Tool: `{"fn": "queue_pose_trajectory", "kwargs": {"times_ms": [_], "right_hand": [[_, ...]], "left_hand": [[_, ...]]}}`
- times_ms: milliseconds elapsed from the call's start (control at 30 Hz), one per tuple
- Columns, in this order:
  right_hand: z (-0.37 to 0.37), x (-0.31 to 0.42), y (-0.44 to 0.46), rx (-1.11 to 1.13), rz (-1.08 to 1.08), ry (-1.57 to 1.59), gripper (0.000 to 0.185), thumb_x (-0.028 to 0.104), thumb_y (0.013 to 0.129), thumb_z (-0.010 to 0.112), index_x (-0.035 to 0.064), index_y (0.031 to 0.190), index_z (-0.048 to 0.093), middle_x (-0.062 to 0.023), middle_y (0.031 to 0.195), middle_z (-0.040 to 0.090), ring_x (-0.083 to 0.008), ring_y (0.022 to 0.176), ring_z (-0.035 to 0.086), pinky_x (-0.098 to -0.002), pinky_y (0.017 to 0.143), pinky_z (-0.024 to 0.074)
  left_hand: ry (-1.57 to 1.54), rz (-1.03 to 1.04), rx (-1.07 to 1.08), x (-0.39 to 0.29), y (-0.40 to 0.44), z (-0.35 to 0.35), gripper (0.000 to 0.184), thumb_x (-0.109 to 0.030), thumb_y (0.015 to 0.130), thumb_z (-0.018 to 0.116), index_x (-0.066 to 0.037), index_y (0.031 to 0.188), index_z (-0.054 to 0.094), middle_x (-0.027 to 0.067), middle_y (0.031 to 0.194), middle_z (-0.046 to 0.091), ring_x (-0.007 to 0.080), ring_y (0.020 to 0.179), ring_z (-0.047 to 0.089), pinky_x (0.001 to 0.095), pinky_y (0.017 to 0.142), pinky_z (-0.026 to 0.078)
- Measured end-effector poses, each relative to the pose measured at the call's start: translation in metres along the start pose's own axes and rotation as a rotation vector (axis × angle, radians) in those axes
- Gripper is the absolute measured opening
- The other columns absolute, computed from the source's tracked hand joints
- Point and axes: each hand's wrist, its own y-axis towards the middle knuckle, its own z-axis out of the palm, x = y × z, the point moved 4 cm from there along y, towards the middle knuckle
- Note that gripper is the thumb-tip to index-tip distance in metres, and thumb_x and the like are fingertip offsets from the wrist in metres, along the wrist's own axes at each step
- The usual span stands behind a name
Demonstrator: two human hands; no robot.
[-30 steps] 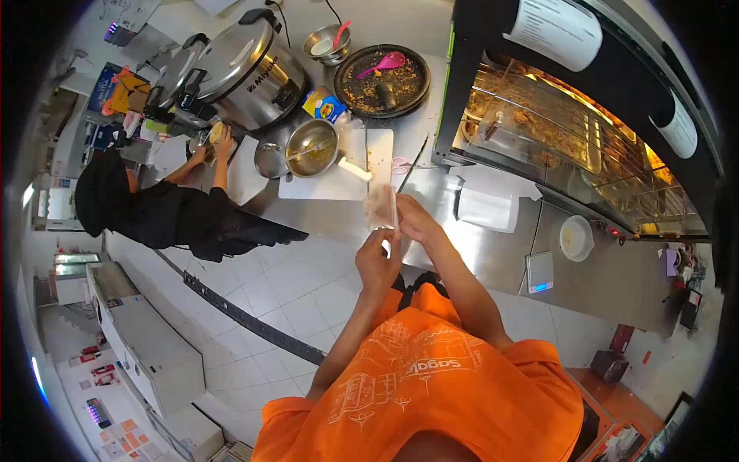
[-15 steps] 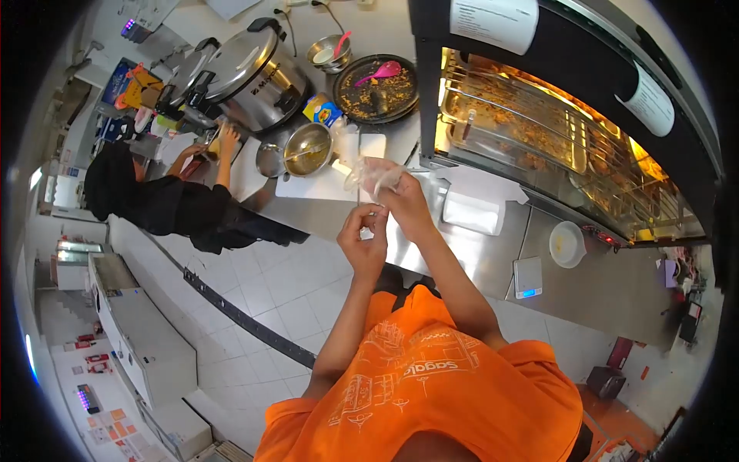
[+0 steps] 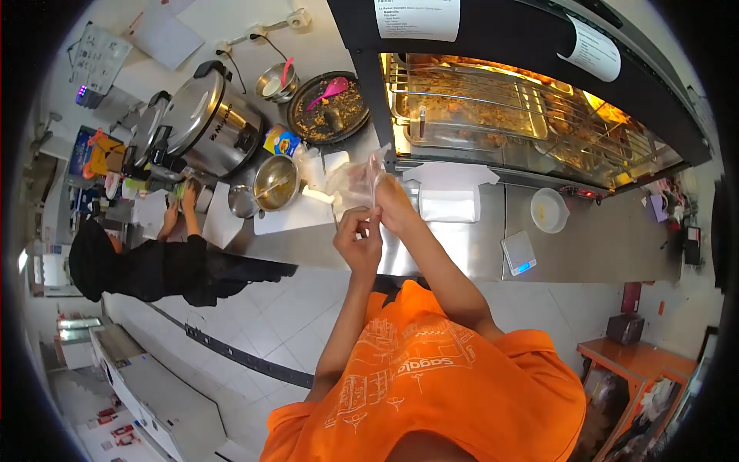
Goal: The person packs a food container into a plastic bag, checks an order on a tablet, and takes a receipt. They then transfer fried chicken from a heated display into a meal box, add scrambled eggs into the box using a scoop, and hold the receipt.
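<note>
A thin clear plastic glove or bag [image 3: 350, 180] stretches between my hands above the counter's front edge. My left hand [image 3: 359, 242] pinches its lower edge, fingers curled. My right hand [image 3: 392, 202] is against the plastic, with its fingers partly inside or behind it; how far in they reach is hidden. Just beyond lie a white cutting board [image 3: 289, 219] and a metal bowl [image 3: 276, 182] with yellowish liquid and a utensil. An open white paper box [image 3: 449, 202] rests to the right of my right hand.
A lit display cabinet [image 3: 493, 115] holds food trays. Behind the bowl are a crumb-covered round pan [image 3: 315, 123] and a large steel cooker [image 3: 204, 119]. A scale [image 3: 518, 250] and white bowl [image 3: 549, 210] stand right. A co-worker [image 3: 146, 266] works at left.
The view has swung right, so the counter and cabinet appear farther left. The plastic has been spread out, and my right hand has turned against it while my left hand keeps pinching.
</note>
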Motion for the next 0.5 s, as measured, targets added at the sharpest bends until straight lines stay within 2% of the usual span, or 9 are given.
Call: {"fn": "queue_pose_trajectory", "kwargs": {"times_ms": [33,67,100,200,300,333,367,433,500], "right_hand": [[0.008,0.005,-0.001,0.005,0.076,0.049,0.069,0.062,0.096,0.032,0.0042,0.127,0.052,-0.0103,0.118,0.056,-0.0204,0.113,0.050,-0.0367,0.098,0.0409],[0.017,0.009,-0.001,0.144,0.035,0.005,0.088,0.076,0.087,0.018,0.0101,0.142,0.040,-0.0137,0.135,0.047,-0.0282,0.126,0.042,-0.0409,0.106,0.0337],[0.019,0.011,0.000,0.132,0.022,0.002,0.088,0.076,0.087,0.018,0.0101,0.142,0.040,-0.0137,0.135,0.047,-0.0282,0.126,0.042,-0.0409,0.106,0.0337],[0.021,0.006,0.010,0.220,-0.105,-0.047,0.089,0.081,0.083,0.020,0.0270,0.153,0.012,-0.0131,0.159,0.007,-0.0383,0.144,0.010,-0.0452,0.116,0.0107],[0.011,-0.009,0.037,-0.017,-0.193,0.258,0.087,0.080,0.085,0.024,0.0266,0.153,0.013,-0.0136,0.158,0.011,-0.0372,0.144,0.009,-0.0446,0.116,0.0084],[0.002,-0.008,0.044,-0.183,-0.195,0.331,0.080,0.076,0.088,0.026,0.0250,0.150,0.026,-0.0136,0.157,0.017,-0.0334,0.141,0.022,-0.0434,0.114,0.0191],[0.000,-0.005,0.047,-0.195,-0.200,0.328,0.080,0.076,0.088,0.026,0.0250,0.150,0.026,-0.0136,0.157,0.017,-0.0334,0.141,0.022,-0.0434,0.114,0.0191],[-0.022,0.012,0.041,-0.611,-0.336,-0.097,0.063,0.060,0.095,0.038,0.0190,0.142,0.042,-0.0155,0.150,0.033,-0.0272,0.127,0.045,-0.0385,0.106,0.0349],[-0.069,0.023,0.040,-0.781,-0.821,-0.774,0.046,0.037,0.098,0.051,0.0092,0.134,0.051,-0.0156,0.141,0.047,-0.0215,0.108,0.060,-0.0322,0.095,0.0451]], "left_hand": [[-0.010,0.005,0.013,0.003,0.002,-0.002,0.005,-0.002,0.083,0.070,-0.003,0.082,0.065,0.0005,0.077,0.062,0.0022,0.053,0.044,0.0180,0.048,0.032],[0.000,0.020,0.036,0.005,0.007,-0.004,0.005,-0.002,0.083,0.070,-0.002,0.082,0.065,0.0017,0.080,0.063,0.0024,0.053,0.045,0.0181,0.048,0.032],[0.010,0.035,0.060,0.007,0.011,-0.006,0.005,-0.002,0.083,0.070,-0.002,0.082,0.065,0.0030,0.083,0.064,0.0025,0.054,0.045,0.0182,0.048,0.032],[-0.026,0.005,0.172,0.016,0.018,-0.014,0.005,0.001,0.083,0.069,-0.002,0.084,0.064,0.0032,0.084,0.064,0.0026,0.057,0.049,0.0179,0.049,0.035],[-0.119,-0.038,0.296,0.027,0.016,-0.018,0.007,0.002,0.083,0.068,-0.002,0.086,0.064,0.0031,0.083,0.064,0.0037,0.059,0.053,0.0180,0.051,0.039],[-0.180,-0.043,0.357,0.030,0.014,-0.018,0.007,0.002,0.083,0.068,-0.002,0.086,0.064,0.0034,0.084,0.064,0.0042,0.059,0.054,0.0180,0.051,0.039],[-0.241,-0.050,0.416,0.034,0.012,-0.020,0.006,0.002,0.083,0.068,-0.002,0.086,0.064,0.0038,0.085,0.065,0.0046,0.059,0.054,0.0181,0.051,0.039],[-0.273,-0.059,0.461,0.046,0.010,-0.027,0.006,0.000,0.082,0.070,-0.002,0.086,0.065,0.0040,0.083,0.066,0.0046,0.058,0.054,0.0190,0.051,0.040],[-0.215,-0.022,0.631,0.046,0.004,-0.032,0.008,-0.005,0.082,0.071,-0.001,0.085,0.064,0.0033,0.077,0.065,0.0050,0.056,0.053,0.0210,0.052,0.042]]}}
